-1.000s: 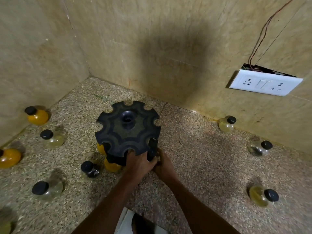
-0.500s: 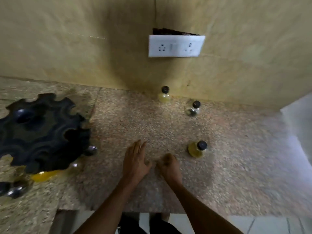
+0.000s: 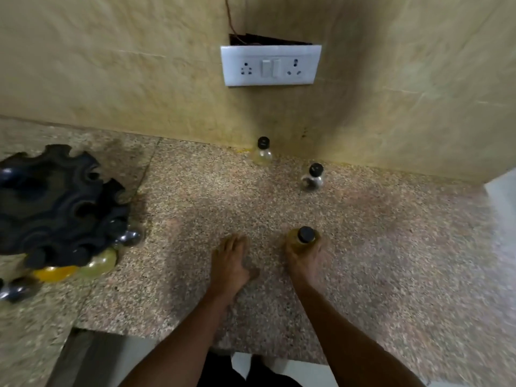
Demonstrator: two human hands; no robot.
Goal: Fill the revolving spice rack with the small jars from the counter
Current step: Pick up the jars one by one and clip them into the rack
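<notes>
Right hand (image 3: 304,258) wraps yellow jar (image 3: 303,241) on counter (image 3: 391,247); left hand (image 3: 230,263) flat, fingers straight, holding nothing. Spice rack (image 3: 55,208) sits far left. Risk: round jar slips during carry across.

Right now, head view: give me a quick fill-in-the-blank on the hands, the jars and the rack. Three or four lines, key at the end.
1. The right hand grips a jar with a ____ cap.
2. The left hand rests flat on the ____ with nothing in it.
3. The spice rack stands to the ____ of both hands.
4. Below the white socket plate, ____ other jars stand near the wall.

Missing words: black; counter; left; two
</notes>
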